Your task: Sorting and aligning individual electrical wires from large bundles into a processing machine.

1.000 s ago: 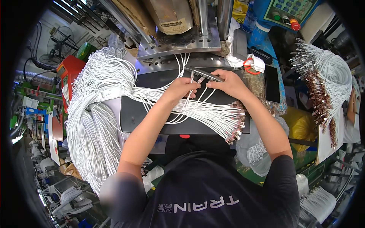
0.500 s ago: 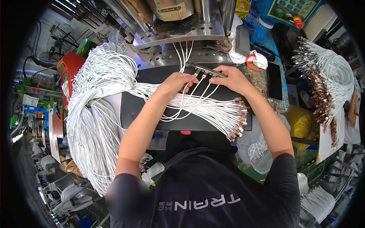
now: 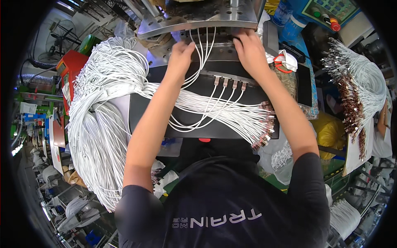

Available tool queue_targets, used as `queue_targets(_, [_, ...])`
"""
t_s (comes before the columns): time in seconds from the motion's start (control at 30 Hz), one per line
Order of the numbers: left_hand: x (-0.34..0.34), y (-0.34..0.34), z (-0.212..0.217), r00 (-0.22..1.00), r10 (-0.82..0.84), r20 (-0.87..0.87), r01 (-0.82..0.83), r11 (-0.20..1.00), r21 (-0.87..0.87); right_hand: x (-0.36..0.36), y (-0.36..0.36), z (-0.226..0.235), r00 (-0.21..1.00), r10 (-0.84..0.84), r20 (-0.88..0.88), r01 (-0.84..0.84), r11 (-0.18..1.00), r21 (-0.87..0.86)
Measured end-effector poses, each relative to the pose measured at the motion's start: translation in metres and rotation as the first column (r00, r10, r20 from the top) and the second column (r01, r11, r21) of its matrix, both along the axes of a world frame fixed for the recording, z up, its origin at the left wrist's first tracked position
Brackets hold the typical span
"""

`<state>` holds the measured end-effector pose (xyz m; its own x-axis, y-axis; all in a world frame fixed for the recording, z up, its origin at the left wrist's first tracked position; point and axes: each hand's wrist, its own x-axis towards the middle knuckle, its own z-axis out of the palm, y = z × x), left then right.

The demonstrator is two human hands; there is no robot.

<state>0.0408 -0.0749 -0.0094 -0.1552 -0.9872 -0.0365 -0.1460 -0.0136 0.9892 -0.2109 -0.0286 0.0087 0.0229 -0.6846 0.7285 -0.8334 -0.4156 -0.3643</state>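
Observation:
My left hand (image 3: 180,57) is at the front of the metal press, left of several white cables (image 3: 202,53) that run in under its upper plate (image 3: 198,25). Its fingers are smeared by motion. On the other side of those cables, my right hand (image 3: 251,51) reaches to the press opening, thumb apart from the fingers, fingertips blurred and partly in shadow. Whether either hand grips anything is unclear. Below, a metal strip (image 3: 237,77) lies on the black work surface (image 3: 198,89), with several cable connectors (image 3: 225,82) lined up along it. A fanned bundle of white cables (image 3: 215,111) lies nearer me.
A big heap of white cables (image 3: 103,78) hangs over the left side. Red-handled scissors (image 3: 279,62) lie by a white cloth at the right, below a control panel (image 3: 328,14) with buttons. Another cable bundle (image 3: 359,78) hangs far right; a yellow bag (image 3: 328,134) sits below.
Both hands have let go of the metal strip with its connectors, which now lies on the black surface. They have moved away from me, up to the press opening.

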Motion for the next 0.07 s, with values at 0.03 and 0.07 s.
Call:
queue_targets(0.03, [-0.011, -0.010, 0.012, 0.973, 0.046, -0.225, 0.027, 0.949, 0.313, -0.002, -0.025, -0.008, 0.999, -0.032, 0.009, 0.032, 0.998, 0.049])
queue_targets(0.07, [-0.013, -0.013, 0.011, 0.973, 0.038, -0.226, 0.036, 0.949, 0.313, -0.009, -0.057, -0.026, 0.997, -0.073, 0.009, 0.071, 0.993, 0.098])
